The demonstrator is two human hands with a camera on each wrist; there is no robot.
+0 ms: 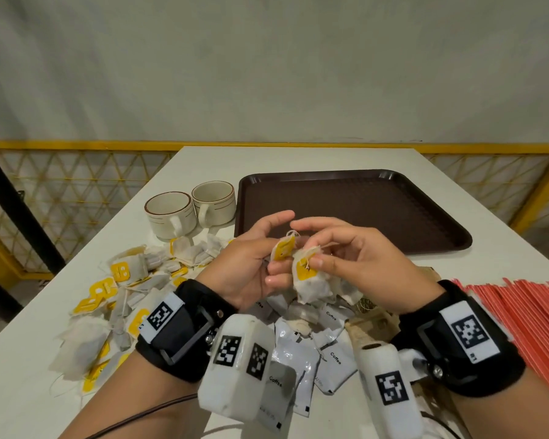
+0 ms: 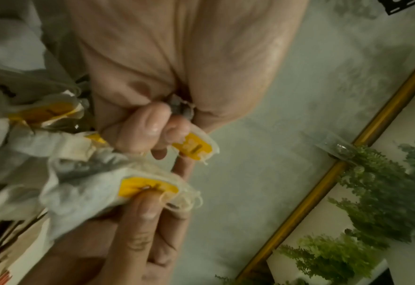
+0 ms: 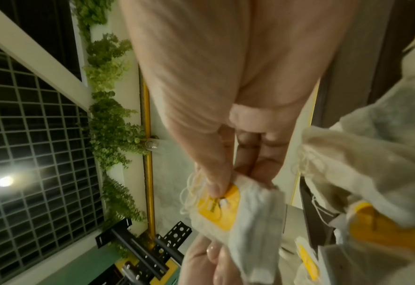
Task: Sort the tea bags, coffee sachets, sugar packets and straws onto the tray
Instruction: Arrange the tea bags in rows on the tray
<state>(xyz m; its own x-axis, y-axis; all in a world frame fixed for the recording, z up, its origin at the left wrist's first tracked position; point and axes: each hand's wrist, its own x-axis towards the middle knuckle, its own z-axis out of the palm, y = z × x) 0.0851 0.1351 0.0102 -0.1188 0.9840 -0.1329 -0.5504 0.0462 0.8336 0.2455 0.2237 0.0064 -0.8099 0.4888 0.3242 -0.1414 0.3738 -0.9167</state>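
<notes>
Both hands are raised over the table in front of the brown tray [image 1: 366, 207], which holds nothing. My left hand [image 1: 267, 245] pinches a tea bag [image 1: 283, 248] with a yellow tag, seen close up as tea bag [image 2: 193, 147] under its curled fingers [image 2: 150, 127]. My right hand [image 1: 317, 248] pinches a second tea bag [image 1: 309, 277] with its thumb on the yellow tag [image 3: 222, 209]. The two bags hang close together, their strings seemingly tangled. More tea bags [image 1: 121, 289] lie heaped at the left, coffee sachets [image 1: 300, 356] under my wrists, and red straws [image 1: 526, 315] at the right.
Two cream cups [image 1: 171, 213] [image 1: 214, 201] stand left of the tray. Brown paper packets [image 1: 373, 324] lie between the sachets and the straws. The white table [image 1: 298, 158] ends at a yellow mesh railing [image 1: 76, 185] behind and to the sides.
</notes>
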